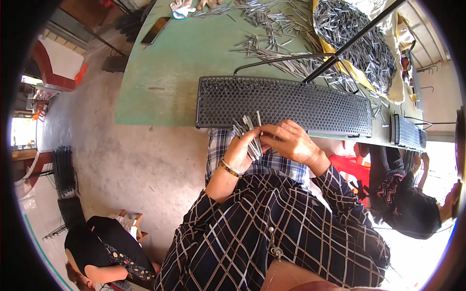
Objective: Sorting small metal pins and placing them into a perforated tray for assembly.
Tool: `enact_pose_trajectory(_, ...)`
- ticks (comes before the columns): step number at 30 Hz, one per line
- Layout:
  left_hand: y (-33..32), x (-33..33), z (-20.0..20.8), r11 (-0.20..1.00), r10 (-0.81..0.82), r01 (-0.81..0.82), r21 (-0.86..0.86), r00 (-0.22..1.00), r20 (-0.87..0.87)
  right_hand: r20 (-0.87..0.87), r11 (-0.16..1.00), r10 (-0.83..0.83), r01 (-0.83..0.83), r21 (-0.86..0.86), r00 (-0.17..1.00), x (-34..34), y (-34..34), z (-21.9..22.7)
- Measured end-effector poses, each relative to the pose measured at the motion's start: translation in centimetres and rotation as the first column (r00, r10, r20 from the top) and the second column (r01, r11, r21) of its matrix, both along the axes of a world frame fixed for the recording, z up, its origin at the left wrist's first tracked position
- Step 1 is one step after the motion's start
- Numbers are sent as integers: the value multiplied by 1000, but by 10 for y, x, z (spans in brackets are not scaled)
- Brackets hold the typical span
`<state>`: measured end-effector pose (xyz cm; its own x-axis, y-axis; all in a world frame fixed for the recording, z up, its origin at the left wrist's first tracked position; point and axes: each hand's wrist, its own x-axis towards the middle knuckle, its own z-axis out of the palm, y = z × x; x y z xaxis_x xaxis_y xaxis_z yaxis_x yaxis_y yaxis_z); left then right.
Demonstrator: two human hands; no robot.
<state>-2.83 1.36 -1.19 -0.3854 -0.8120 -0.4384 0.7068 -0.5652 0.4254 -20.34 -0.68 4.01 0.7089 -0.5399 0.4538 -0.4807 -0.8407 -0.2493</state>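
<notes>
Over on the left, a wide stretch of concrete floor (pixel 131 165) runs past the green table's edge (pixel 160 97). Left hand (pixel 239 151) has its grip full of thin metal rods (pixel 254 150), just off the front edge; right hand (pixel 295 145) pinches one. Black perforated rack (pixel 286 104) kinda blocks the way ahead, with loose rods (pixel 279 38) and a stuffed sack (pixel 397 90) crowding behind.

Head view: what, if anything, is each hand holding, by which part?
The left hand clasps a bundle of metal rods around its middle; the right hand appears to pinch a single rod near its lower end.
</notes>
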Motion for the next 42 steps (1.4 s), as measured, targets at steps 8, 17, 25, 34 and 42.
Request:
enact_pose_trajectory(8, -6, 4, -5, 997, -26, 32, 69, 996, -91, 14, 993, 68, -67, -100, 998, 0, -9, 2)
enact_pose_trajectory(17, -9, 0, 1, 996, -19, 27, 86, 996, -89, 382, 970, -243, 236, 65, 892, 10, -32, 2)
enact_pose_trajectory(25, 3, 1, -2, 995, -99, 96, 26, 970, 221, 365, 906, -415, 341, 250, 833, 23, -83, 5)
enact_pose_trajectory(34, 3, 5, -1, 985, -163, 169, -11, 962, 219, 346, 890, -429, 326, 320, 834, 33, -93, -5)
enact_pose_trajectory(42, 2, 4, 0, 988, -141, 149, -30, 970, 197, 276, 935, -353, 323, 150, 894, 35, -95, -23)
